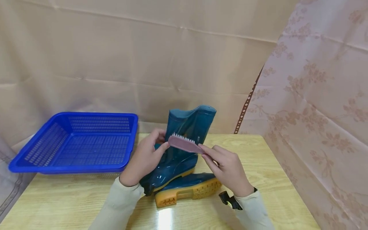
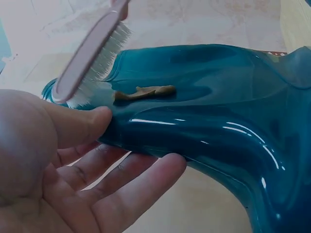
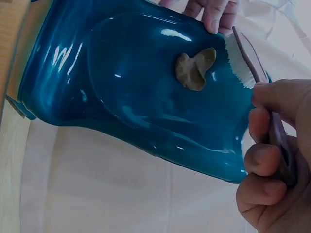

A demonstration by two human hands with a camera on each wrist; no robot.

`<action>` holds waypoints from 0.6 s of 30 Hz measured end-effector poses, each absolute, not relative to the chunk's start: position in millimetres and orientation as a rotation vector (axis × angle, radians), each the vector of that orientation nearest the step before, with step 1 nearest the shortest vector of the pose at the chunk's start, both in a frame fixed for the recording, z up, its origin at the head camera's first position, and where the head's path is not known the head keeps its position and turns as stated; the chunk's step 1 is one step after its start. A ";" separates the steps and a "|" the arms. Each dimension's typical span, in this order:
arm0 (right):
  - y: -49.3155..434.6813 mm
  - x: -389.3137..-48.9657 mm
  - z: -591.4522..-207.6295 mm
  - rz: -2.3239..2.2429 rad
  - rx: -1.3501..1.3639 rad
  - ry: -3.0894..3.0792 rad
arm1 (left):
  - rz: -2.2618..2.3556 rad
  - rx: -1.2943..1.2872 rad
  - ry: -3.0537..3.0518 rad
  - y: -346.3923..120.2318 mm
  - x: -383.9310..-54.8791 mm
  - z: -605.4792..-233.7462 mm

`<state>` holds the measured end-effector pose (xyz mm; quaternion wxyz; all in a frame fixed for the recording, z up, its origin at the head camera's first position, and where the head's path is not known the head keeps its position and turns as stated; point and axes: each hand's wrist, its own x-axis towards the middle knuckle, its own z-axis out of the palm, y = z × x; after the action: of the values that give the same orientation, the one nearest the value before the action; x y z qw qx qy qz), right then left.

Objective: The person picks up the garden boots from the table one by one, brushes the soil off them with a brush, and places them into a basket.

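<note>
A glossy teal rubber boot (image 1: 201,123) with a yellow sole stands upright on the table, its shaft leaning slightly right. My left hand (image 1: 148,158) grips the shaft from the left, thumb in front and fingers behind. On the shaft sticks a brown mud-like lump (image 3: 194,69). My right hand (image 1: 228,166) holds a pinkish brush (image 1: 184,145) by its handle, fingers curled round it. White bristles (image 2: 109,53) face the upper shaft, close to my left thumb and beside the lump. A second boot (image 1: 189,190) lies on its side in front, yellow sole toward me.
To the left, a blue plastic basket (image 1: 133,140) with perforated walls stands on the wooden table (image 1: 258,159). Beige cloth (image 1: 161,64) hangs behind, and a floral curtain (image 1: 322,105) hangs along the right side. A black wrist device (image 1: 230,201) sits under my right wrist.
</note>
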<state>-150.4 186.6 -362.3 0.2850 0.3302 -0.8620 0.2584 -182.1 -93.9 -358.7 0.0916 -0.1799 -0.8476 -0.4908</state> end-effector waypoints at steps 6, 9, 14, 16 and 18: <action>187.3 -153.4 -363.1 0.629 0.853 -2.373 | -1.480 -0.526 -2.470 -95.1 -185.2 -361.7; 190.4 -154.9 -364.7 0.635 0.821 -2.404 | -1.509 -0.505 -2.469 -93.6 -188.5 -364.5; 194.0 -158.5 -367.9 0.648 0.754 -2.457 | -1.516 -0.409 -2.503 -93.1 -191.8 -364.8; 194.4 -160.4 -369.4 0.644 0.706 -2.490 | -1.505 -0.384 -2.520 -94.1 -192.0 -364.4; 194.3 -162.1 -370.9 0.640 0.652 -2.518 | -1.497 -0.376 -2.535 -95.3 -191.7 -364.4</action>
<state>-162.1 194.3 -370.9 0.2294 0.2371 -0.9150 0.2325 -191.7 -95.3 -364.4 0.0868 -0.1263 -0.8509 -0.5025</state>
